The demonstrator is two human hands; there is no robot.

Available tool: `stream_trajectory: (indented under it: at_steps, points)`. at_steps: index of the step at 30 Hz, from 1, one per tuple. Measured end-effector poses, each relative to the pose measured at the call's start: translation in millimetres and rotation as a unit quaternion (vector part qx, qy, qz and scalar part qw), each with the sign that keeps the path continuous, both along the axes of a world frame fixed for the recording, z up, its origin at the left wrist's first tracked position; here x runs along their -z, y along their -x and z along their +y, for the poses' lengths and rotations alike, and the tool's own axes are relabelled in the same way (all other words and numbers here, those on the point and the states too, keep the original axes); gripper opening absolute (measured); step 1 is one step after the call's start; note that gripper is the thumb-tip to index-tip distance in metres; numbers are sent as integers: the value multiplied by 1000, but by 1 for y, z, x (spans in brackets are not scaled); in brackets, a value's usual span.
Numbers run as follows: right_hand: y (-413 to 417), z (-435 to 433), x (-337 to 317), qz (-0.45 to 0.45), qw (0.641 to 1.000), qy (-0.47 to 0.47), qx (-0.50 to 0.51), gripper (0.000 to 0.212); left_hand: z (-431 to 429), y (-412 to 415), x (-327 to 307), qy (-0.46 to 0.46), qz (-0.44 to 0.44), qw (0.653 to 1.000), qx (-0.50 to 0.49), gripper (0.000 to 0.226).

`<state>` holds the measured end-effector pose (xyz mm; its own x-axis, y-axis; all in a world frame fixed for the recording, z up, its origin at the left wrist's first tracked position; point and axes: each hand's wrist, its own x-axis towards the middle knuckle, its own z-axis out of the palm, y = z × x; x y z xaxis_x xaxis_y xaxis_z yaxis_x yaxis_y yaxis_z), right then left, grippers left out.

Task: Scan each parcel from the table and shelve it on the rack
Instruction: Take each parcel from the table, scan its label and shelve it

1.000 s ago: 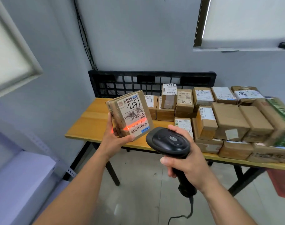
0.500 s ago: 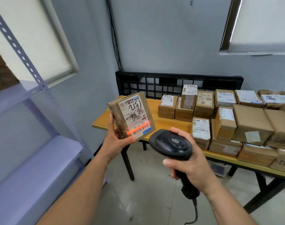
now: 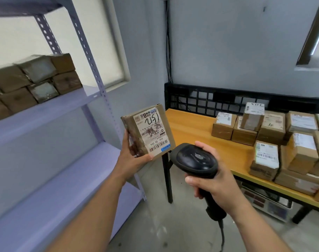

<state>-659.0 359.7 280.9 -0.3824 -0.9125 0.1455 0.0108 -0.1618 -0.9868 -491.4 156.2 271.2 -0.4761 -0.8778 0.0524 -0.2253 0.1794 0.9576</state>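
Observation:
My left hand (image 3: 131, 157) grips a small brown parcel (image 3: 148, 131) by its lower left corner, its white label with barcodes facing me. Just right of it my right hand (image 3: 211, 180) holds a black handheld scanner (image 3: 195, 160) by the handle, head aimed at the parcel's lower edge; no red scan line shows on the label. A pale purple rack (image 3: 51, 113) fills the left side, with several brown parcels (image 3: 35, 79) stacked on its upper shelf. Many more labelled parcels (image 3: 267, 139) sit on the wooden table (image 3: 191, 128) at right.
The rack's middle shelf (image 3: 60, 188) below the stacked one is bare. A black plastic pallet (image 3: 209, 99) leans against the wall behind the table. A weighing scale (image 3: 269, 204) sits on the floor under the table. The scanner's cable (image 3: 222, 237) hangs down.
The view has swung left, bringing the rack and its shelved parcels into sight. The red scan line on the label has gone out. Both hands keep their hold.

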Motion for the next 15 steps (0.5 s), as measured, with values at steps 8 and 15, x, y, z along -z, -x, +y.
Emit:
stream_trajectory:
  at_steps: [8,15]
  points:
    - [-83,-41,-13,7,998,37,-40,84,-2,-110,-10,30,0,997,-67,107]
    - [-174,-68,-25,40,995,59,-67,86,-3,-220,-24,38,9,992,-121,105]
